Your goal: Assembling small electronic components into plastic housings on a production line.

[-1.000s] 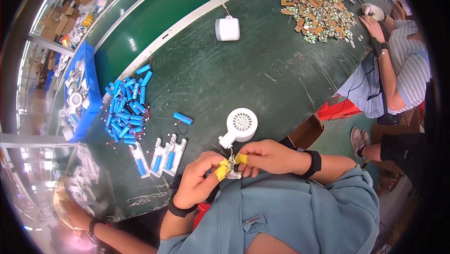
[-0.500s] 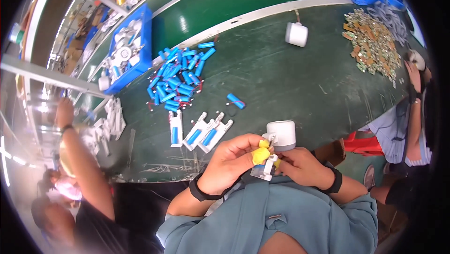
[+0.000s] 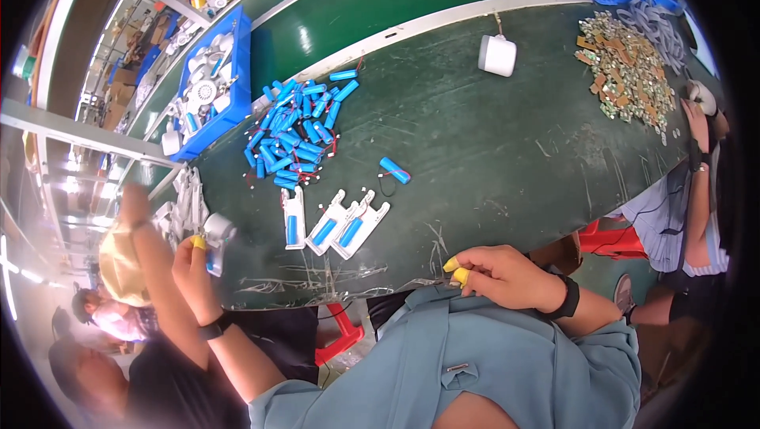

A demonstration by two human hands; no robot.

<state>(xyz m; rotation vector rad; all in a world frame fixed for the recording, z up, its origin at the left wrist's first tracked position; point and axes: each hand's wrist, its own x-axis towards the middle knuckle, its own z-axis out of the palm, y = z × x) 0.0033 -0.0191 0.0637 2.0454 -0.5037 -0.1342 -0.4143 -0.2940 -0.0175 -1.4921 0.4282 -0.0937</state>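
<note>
My left hand [image 3: 192, 275] is stretched out to the table's left end. Its fingers, one in a yellow finger cot, close on a white cup-shaped housing [image 3: 220, 226] with a white battery bracket hanging from it; part of the grip is hidden behind the fingers. My right hand [image 3: 507, 277] hovers at the table's front edge, holding nothing. Its thumb and forefinger wear yellow finger cots and their tips are slightly apart. Several white brackets [image 3: 358, 227], each with a blue battery, lie between my hands. A single blue battery [image 3: 394, 170] with wires lies beyond them.
Blue batteries [image 3: 297, 124] are heaped behind the brackets. A blue bin [image 3: 241, 85] of white parts stands at the left. Another white housing [image 3: 497, 55] sits farther back, small circuit boards [image 3: 625, 73] to the right. A co-worker's blurred arm [image 3: 162, 286] is beside my left hand.
My left hand has swung from in front of me to the far left, carrying the white housing and bracket. My right hand has let go and stays near the front edge.
</note>
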